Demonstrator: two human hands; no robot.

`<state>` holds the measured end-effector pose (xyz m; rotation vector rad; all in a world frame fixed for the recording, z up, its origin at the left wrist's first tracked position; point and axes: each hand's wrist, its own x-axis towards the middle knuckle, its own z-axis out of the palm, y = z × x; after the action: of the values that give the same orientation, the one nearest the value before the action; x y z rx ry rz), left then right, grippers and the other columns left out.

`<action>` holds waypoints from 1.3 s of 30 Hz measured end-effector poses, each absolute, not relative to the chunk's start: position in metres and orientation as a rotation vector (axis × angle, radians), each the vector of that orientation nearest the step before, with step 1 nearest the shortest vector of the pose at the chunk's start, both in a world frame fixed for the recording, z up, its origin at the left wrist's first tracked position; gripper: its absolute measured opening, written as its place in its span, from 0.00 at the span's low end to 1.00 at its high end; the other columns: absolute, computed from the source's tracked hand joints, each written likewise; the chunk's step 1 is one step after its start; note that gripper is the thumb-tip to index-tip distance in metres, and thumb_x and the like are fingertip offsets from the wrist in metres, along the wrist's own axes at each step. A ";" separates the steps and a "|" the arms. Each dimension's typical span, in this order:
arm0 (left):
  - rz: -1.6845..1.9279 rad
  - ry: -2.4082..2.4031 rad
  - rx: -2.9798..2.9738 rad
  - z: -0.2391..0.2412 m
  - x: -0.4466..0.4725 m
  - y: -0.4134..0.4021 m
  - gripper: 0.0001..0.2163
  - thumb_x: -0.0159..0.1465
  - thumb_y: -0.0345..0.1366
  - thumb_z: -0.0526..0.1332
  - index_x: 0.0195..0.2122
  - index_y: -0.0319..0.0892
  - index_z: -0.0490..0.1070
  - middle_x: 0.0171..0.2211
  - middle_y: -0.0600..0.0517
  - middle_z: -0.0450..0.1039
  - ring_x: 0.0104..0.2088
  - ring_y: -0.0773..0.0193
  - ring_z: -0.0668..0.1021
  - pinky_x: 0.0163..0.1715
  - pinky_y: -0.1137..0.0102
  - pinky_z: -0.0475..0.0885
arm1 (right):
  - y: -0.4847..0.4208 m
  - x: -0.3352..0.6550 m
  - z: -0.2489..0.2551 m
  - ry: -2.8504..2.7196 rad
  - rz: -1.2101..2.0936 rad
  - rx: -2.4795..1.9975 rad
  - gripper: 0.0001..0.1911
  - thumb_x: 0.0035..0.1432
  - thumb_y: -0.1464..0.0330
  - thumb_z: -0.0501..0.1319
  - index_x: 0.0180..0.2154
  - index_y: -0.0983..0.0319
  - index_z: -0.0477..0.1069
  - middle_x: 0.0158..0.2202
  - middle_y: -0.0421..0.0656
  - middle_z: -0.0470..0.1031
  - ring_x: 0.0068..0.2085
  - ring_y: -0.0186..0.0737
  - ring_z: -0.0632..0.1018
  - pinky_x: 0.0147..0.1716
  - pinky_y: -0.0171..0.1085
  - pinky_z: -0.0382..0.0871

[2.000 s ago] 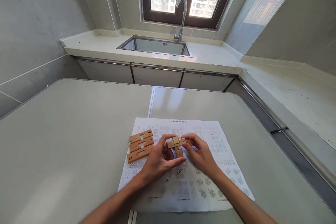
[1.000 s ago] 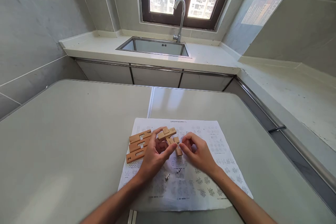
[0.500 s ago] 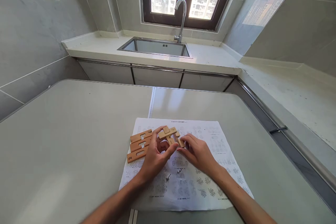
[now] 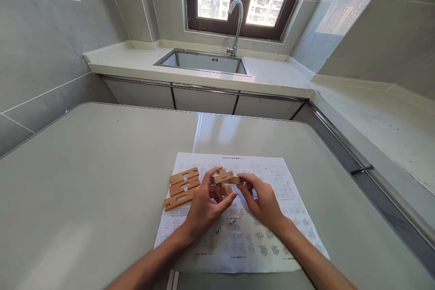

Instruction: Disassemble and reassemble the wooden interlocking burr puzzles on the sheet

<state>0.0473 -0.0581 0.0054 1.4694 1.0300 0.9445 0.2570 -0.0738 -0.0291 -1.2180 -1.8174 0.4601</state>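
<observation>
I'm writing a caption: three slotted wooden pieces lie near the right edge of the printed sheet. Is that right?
Not the side: the head view shows the three slotted wooden pieces near the left edge of the printed sheet, beside the left hand.

Worktop [image 4: 91, 167]: pale grey, smooth, glossy, far corners rounded. Narrow whitish straight seam [image 4: 197, 133] runs from far edge, passes under the sheet, shows again on its near side. Lying flat on worktop: one large white rectangular paper sheet [image 4: 204, 263], printed in grey with small figures; two dark jagged marks [image 4: 218, 229] nearer its middle, nature unclear. Three brown slotted wooden slats [image 4: 176, 188] lie side by side along the sheet's left edge.
</observation>
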 end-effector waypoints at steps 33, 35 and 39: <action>0.902 1.058 1.666 0.001 0.044 -0.056 0.31 0.60 0.44 0.76 0.64 0.46 0.71 0.32 0.57 0.69 0.27 0.68 0.67 0.28 0.72 0.66 | -0.079 0.251 -0.014 -1.739 0.676 -1.142 0.10 0.74 0.64 0.60 0.53 0.54 0.77 0.36 0.41 0.79 0.29 0.38 0.74 0.31 0.39 0.71; 0.908 1.049 1.695 0.000 0.045 -0.056 0.30 0.61 0.42 0.76 0.63 0.46 0.71 0.33 0.57 0.69 0.27 0.69 0.67 0.28 0.72 0.67 | -0.080 0.251 -0.014 -1.739 0.676 -1.125 0.10 0.74 0.65 0.60 0.53 0.54 0.76 0.36 0.41 0.78 0.29 0.38 0.74 0.30 0.38 0.71; 0.935 1.065 1.761 -0.002 0.045 -0.058 0.29 0.61 0.38 0.76 0.63 0.51 0.72 0.39 0.55 0.68 0.27 0.71 0.66 0.29 0.72 0.69 | -0.080 0.251 -0.016 -1.747 0.682 -1.079 0.10 0.73 0.67 0.61 0.53 0.53 0.76 0.37 0.40 0.78 0.29 0.36 0.73 0.31 0.37 0.71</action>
<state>0.0447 -0.0577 -0.0025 1.7610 1.0647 0.9354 0.2509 -0.0795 -0.0164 -1.0788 -1.7471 0.6817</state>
